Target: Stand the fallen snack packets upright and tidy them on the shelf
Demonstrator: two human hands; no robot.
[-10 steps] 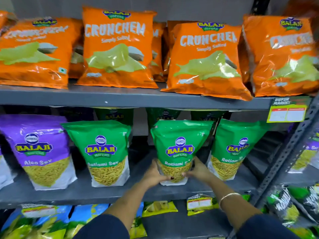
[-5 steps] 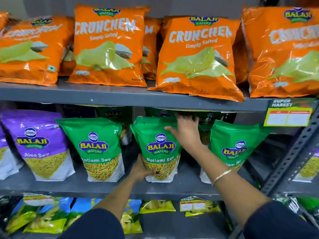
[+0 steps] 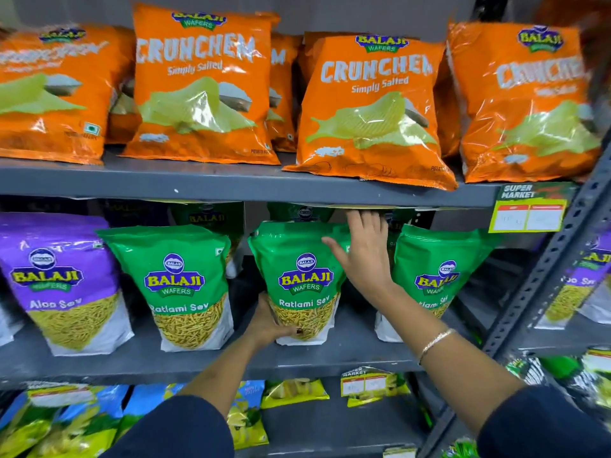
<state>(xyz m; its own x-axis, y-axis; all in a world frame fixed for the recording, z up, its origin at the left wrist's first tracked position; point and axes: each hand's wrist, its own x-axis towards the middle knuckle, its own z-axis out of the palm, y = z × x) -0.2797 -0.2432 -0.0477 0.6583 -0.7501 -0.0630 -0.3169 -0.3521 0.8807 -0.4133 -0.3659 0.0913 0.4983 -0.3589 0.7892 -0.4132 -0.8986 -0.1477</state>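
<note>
Three green Ratlami Sev packets stand upright on the grey middle shelf (image 3: 357, 353). My left hand (image 3: 269, 323) grips the bottom left corner of the middle green packet (image 3: 299, 276). My right hand (image 3: 363, 256) is spread flat, fingers apart, against that packet's upper right edge, reaching into the gap beside the right green packet (image 3: 439, 269). The left green packet (image 3: 180, 282) stands alone. A purple Aloo Sev packet (image 3: 62, 279) stands at the far left. More green packets show behind, mostly hidden.
Orange Crunchem chip bags (image 3: 201, 84) line the upper shelf (image 3: 231, 185) just above my right hand. A yellow price tag (image 3: 527, 213) hangs at its right end. A perforated metal upright (image 3: 542, 282) rises on the right. Yellow and blue packets (image 3: 66, 418) lie on the lower shelf.
Both hands held the middle green packet's base a second ago. My right hand has since let go and risen to the packet's top right; the packet now stands further left.
</note>
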